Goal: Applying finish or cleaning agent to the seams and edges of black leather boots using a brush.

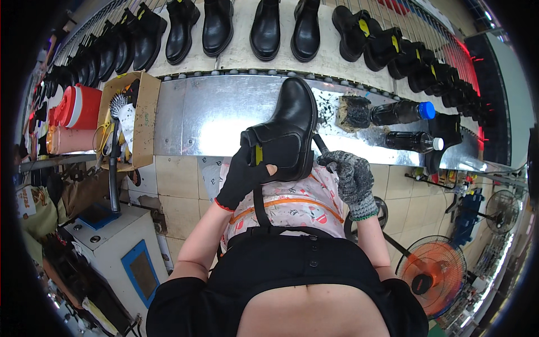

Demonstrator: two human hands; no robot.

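Observation:
A black leather ankle boot (287,118) with an elastic side panel is tilted over the near edge of the metal worktop, its toe pointing away from me. My left hand (245,178), in a black glove with the thumb tip bare, is closed around the boot's upper opening beside a yellow tag (259,154). On the other side my right hand (349,175), in a grey knitted glove, pinches a slim dark tool (320,144). Its end is beside the boot's sole edge; whether it touches, and its exact kind, I cannot tell.
On the metal worktop (196,112), a black-stained sponge block (353,113) lies near two bottles of dark liquid, one blue-capped (400,112), one white-capped (414,141). A cardboard box of tools (145,121) and red jug (82,106) stand left. Black boots (265,31) line the conveyor behind.

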